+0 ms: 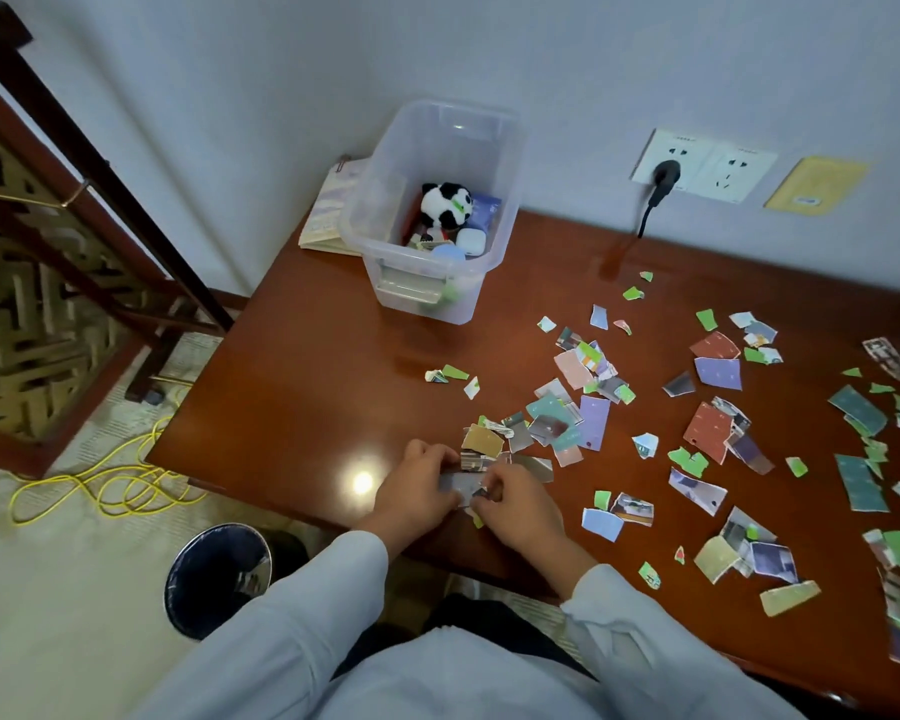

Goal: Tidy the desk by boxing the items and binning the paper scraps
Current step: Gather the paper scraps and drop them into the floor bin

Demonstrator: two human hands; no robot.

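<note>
Items apparently boxed — panda toy (445, 202) in the clear box (370, 200) — while left hand (417, 485) and right hand (515, 504) pinch a few paper scraps (463, 483) at the desk's (307, 387) near edge; most lie strewn, bin (219, 576) below-left.

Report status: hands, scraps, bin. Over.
Left hand and right hand both pinching a bunch of scraps at the near desk edge. Loose scraps scattered to the right. Bin on floor, below-left; nothing seen in the way.
</note>
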